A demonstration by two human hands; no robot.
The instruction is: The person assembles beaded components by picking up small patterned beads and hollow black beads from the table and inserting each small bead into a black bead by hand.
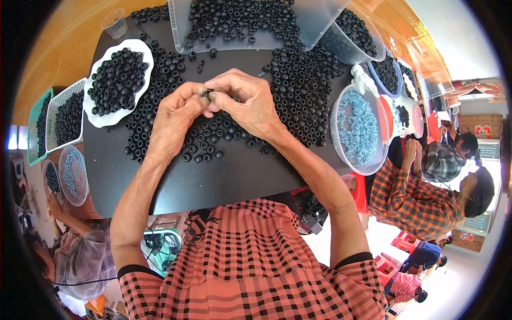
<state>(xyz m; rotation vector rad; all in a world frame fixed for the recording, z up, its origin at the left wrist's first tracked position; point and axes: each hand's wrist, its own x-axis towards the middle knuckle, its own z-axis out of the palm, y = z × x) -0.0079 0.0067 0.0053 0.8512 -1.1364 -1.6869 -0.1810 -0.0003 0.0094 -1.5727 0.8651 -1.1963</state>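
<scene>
My left hand [180,106] and my right hand [246,101] meet over the dark table [176,189]. Thumbs and fingertips of both pinch one small black bead [206,93], mostly covered by the fingers. Loose black beads with wide holes [300,93] spread over the tabletop to either side of my hands and beneath them. Left of my left hand, a white scalloped plate [101,118] carries a heap of black beads. To the right, at the table's edge, stands a round clear tub [337,152] of small light blue pieces.
A large clear bin [180,32] of black beads sits at the far edge, with a clear tub [380,50] beside it. A plastic cup [113,24] stands far left. Baskets [80,114] of beads flank the left. Other people [421,197] sit at both sides.
</scene>
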